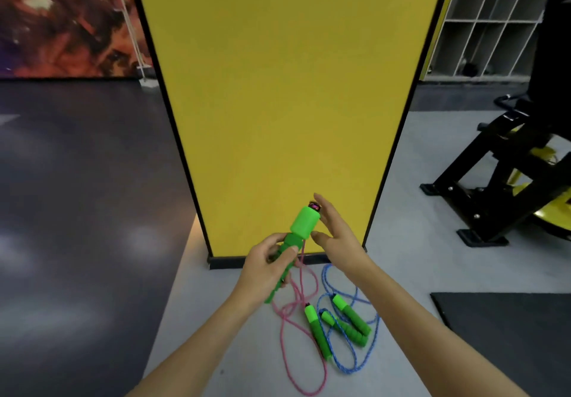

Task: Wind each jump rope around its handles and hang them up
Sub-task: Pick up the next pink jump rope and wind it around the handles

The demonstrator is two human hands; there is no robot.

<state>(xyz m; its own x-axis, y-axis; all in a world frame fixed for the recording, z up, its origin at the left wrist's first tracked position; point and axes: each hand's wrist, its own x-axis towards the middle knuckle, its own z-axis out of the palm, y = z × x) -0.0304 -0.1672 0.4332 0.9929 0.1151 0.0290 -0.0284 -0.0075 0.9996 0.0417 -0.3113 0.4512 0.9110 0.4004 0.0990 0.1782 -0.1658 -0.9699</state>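
My left hand [268, 268] grips a green jump-rope handle [301, 226], held upright and tilted right, its thick cap at the top. A pink rope [292, 313] runs down from this handle to the floor. The pink rope's other green handle [318, 331] lies on the floor. My right hand [335, 231] hovers just right of the held handle's cap, fingers straight, holding nothing. A blue rope [352, 362] lies in loops on the floor with its two green handles [350, 322] side by side.
A tall yellow panel [287, 87] with a black base stands directly ahead. Black and yellow gym equipment [506, 177] stands at the right. A dark mat [509, 334] lies at lower right. Dark glossy flooring [77, 211] spreads left.
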